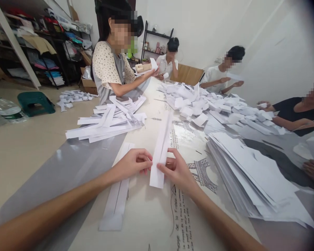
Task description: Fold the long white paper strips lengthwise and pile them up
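A long folded white paper strip (161,150) is raised over the printed tablecloth (151,212). My right hand (176,169) pinches its right edge near the lower end, thumb in front. At the strip's left edge, my left hand (134,162) has its thumb and fingers closed together, the fingertips touching or nearly touching the paper; whether they grip it is unclear. Another flat strip with a dark line along it (115,205) lies under and beside my left wrist.
Folded strips (107,120) lie at the left. Small folded papers (199,101) are heaped at the back, and a stack of large sheets (253,177) lies at the right. Several people sit around the table. A green stool (36,103) and bottle (6,108) are on the floor.
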The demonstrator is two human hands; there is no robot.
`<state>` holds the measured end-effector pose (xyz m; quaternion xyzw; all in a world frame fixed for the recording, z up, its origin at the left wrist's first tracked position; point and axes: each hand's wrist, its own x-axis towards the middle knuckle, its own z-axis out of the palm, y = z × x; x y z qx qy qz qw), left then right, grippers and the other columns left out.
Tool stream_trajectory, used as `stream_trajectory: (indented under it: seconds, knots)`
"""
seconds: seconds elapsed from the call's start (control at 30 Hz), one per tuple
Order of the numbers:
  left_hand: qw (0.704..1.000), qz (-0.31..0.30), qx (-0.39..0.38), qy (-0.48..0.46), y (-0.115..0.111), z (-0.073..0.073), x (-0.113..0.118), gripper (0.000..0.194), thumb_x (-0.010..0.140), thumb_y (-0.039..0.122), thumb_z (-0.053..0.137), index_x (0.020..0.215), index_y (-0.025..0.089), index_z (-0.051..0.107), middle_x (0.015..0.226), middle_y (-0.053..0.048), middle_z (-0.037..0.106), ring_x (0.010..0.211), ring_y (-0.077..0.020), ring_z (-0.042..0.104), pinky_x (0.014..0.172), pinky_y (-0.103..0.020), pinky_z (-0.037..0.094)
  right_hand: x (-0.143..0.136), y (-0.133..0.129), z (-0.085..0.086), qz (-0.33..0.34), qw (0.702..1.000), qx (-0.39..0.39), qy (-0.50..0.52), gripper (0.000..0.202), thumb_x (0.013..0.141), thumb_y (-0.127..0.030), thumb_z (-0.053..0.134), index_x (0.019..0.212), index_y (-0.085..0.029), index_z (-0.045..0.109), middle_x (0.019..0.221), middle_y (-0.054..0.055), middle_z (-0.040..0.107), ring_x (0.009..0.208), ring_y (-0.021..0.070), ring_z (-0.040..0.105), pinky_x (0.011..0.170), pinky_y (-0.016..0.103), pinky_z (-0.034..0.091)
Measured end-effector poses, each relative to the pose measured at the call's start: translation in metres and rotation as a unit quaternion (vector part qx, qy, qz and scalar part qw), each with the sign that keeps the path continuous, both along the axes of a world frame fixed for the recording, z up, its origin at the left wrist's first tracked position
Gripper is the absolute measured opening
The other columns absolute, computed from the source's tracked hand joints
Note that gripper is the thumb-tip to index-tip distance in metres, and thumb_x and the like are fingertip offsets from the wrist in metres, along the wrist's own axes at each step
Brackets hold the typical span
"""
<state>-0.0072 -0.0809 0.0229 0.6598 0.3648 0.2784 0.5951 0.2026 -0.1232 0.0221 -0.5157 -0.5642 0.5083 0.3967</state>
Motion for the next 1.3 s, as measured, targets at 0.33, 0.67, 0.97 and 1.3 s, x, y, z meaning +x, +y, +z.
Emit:
stream_trajectory:
  seconds: [0.33,0.67,0.97,1.3]
  knots:
    - [0.900,-0.052,0.376,0.213,-0.017,-0.010,-0.004,0.038,0.088,0.039,0.076,0.117,0.023,0.058,0.120,-0.007,0.065,0.102,-0.0250,0.063,0.083,-0.037,0.053,0.006,0.004,-0.013,-0.039,0.962,0.045,-0.268,0.105,0.089,-0.039,0.066,0.162,-0.021,-0.007,0.069,-0.005,0.066,0.064,0.0219,0.065,0.061,0.033,0.049]
    - [0.761,-0.129,0.599,0.213,-0.009,-0.014,0.000,0.031,0.109,0.034,0.044,0.093,0.019,0.067,0.093,-0.007,0.071,0.093,-0.0228,0.066,0.087,-0.039,0.053,0.031,-0.002,0.004,0.204,0.890,0.274,-0.302,0.015,0.098,-0.032,0.059,0.107,-0.024,0.068,0.112,0.008,0.064,0.102,0.0225,0.063,0.090,0.039,0.054]
    - [0.805,-0.120,0.553,0.179,-0.005,-0.016,-0.004,0.026,0.107,0.036,0.050,0.097,0.020,0.068,0.093,-0.006,0.071,0.089,-0.0215,0.065,0.084,-0.036,0.051,0.027,-0.011,0.002,0.199,0.876,0.291,-0.329,0.010,0.099,-0.024,0.057,0.099,-0.021,0.067,0.108,0.008,0.069,0.099,0.0233,0.064,0.084,0.040,0.055]
    - [0.948,-0.026,0.285,0.138,0.000,-0.019,0.004,0.020,0.097,0.033,0.063,0.082,0.021,0.068,0.098,-0.004,0.064,0.095,-0.0207,0.061,0.082,-0.033,0.049,0.023,-0.006,0.001,0.109,0.941,0.182,-0.264,0.017,0.098,-0.027,0.054,0.084,-0.022,0.062,0.108,0.006,0.062,0.069,0.0135,0.059,0.071,0.034,0.052]
